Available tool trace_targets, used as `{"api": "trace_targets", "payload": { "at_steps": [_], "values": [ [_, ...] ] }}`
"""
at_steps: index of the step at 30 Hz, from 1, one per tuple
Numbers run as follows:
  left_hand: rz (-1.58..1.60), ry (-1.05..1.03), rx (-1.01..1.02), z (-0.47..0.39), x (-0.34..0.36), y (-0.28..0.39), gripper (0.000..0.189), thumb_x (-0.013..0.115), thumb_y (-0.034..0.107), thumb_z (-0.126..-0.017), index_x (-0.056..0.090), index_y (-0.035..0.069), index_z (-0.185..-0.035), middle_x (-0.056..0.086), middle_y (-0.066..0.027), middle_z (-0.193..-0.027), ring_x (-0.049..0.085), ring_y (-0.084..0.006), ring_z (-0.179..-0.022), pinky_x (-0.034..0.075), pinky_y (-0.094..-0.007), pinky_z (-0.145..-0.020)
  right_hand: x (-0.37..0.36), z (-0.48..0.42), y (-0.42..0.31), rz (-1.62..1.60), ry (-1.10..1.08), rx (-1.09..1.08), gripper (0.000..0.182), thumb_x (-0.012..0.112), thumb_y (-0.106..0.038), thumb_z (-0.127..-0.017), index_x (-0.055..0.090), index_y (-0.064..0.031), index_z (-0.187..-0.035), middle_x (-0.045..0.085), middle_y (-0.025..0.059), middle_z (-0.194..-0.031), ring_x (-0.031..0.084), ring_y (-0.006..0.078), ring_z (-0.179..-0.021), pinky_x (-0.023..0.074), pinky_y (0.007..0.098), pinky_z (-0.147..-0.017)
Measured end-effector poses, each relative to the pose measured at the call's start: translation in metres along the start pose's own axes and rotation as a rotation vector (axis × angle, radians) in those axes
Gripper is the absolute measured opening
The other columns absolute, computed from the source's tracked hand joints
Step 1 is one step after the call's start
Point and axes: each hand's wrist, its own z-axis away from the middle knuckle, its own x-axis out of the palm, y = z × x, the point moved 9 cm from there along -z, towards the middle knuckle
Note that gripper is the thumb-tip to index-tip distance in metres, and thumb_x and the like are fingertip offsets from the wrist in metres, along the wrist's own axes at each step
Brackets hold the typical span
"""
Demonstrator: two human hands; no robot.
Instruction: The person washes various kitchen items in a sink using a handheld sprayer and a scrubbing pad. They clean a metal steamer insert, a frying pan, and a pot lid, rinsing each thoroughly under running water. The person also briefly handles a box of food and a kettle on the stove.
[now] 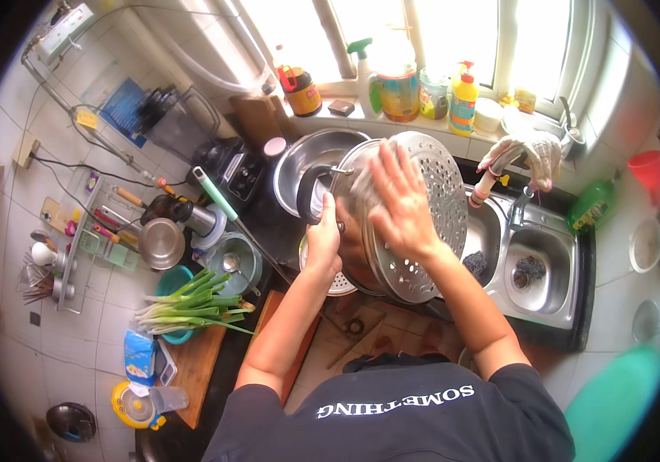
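Observation:
My left hand point(323, 239) is closed around the black side handle point(306, 193) of a stainless-steel pot point(354, 245), which is tipped on its side. Against the pot's right side stands a perforated steel steamer plate point(439, 213). My right hand point(402, 211) lies palm-flat near the pot's rim and the plate, fingers spread and not wrapped around anything. Behind the pot, a wide steel basin point(301, 156) rests on the dark counter. Part of another perforated round piece point(341, 286) shows below the pot, mostly hidden.
At the right is a double sink point(538, 277) with scouring pads and a cloth-draped faucet point(517, 153). Bottles point(464, 104) line the windowsill. To the left are a blender point(231, 167), a bowl with a ladle point(234, 260), scallions point(197, 306) and a wooden cutting board point(197, 369).

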Motion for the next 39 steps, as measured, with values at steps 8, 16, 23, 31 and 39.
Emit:
{"api": "trace_targets", "payload": {
  "at_steps": [8,16,23,31,39],
  "values": [
    [0.076,0.037,0.213,0.003,-0.027,0.013,0.042,0.052,0.047,-0.088,0.06,0.006,-0.091,0.058,0.0005,-0.086,0.052,-0.0063,-0.077,0.043,-0.022,-0.069,0.012,0.068,0.225,-0.161,0.367,0.876,0.058,0.029,-0.044,-0.095,0.027,-0.0059,-0.139,0.019,0.0158,-0.147,0.009,0.0333,-0.137,0.0062,0.0364,-0.11],
    [0.102,-0.002,0.182,-0.005,0.002,0.008,0.04,0.051,0.048,-0.088,0.058,0.009,-0.088,0.051,0.0055,-0.078,0.043,-0.0036,-0.066,0.036,-0.0206,-0.058,0.007,-0.011,0.14,-0.246,0.359,0.509,0.055,0.025,-0.036,-0.097,0.024,-0.0012,-0.139,0.015,0.0205,-0.146,0.006,0.0297,-0.138,0.0028,0.0379,-0.11],
    [0.299,0.027,0.083,-0.036,-0.007,0.009,0.054,0.053,0.051,-0.086,0.057,0.002,-0.107,0.058,-0.003,-0.095,0.054,-0.0115,-0.08,0.045,-0.0264,-0.073,0.029,0.041,0.029,-0.258,0.133,0.338,0.053,0.047,-0.034,-0.089,0.04,-0.0081,-0.134,0.021,0.0221,-0.144,0.014,0.0346,-0.136,0.008,0.0437,-0.109],
    [0.318,-0.123,0.061,-0.007,0.002,0.016,0.069,0.052,0.054,-0.085,0.046,-0.003,-0.123,0.05,-0.0111,-0.12,0.05,-0.0187,-0.107,0.039,-0.0318,-0.093,-0.01,0.031,0.199,0.001,0.237,0.501,0.056,0.032,-0.044,-0.093,0.031,-0.011,-0.138,0.022,0.022,-0.144,0.016,0.0359,-0.135,0.0095,0.0394,-0.109],
    [0.406,-0.063,0.07,-0.022,0.028,0.021,0.055,0.046,0.047,-0.09,0.048,0.001,-0.121,0.053,-0.0078,-0.118,0.052,-0.02,-0.106,0.042,-0.0335,-0.092,0.016,-0.02,0.011,0.126,0.222,0.263,0.05,0.046,-0.036,-0.088,0.041,-0.0148,-0.133,0.028,0.0228,-0.14,0.025,0.0391,-0.13,0.0177,0.0484,-0.106]
  ]
}}
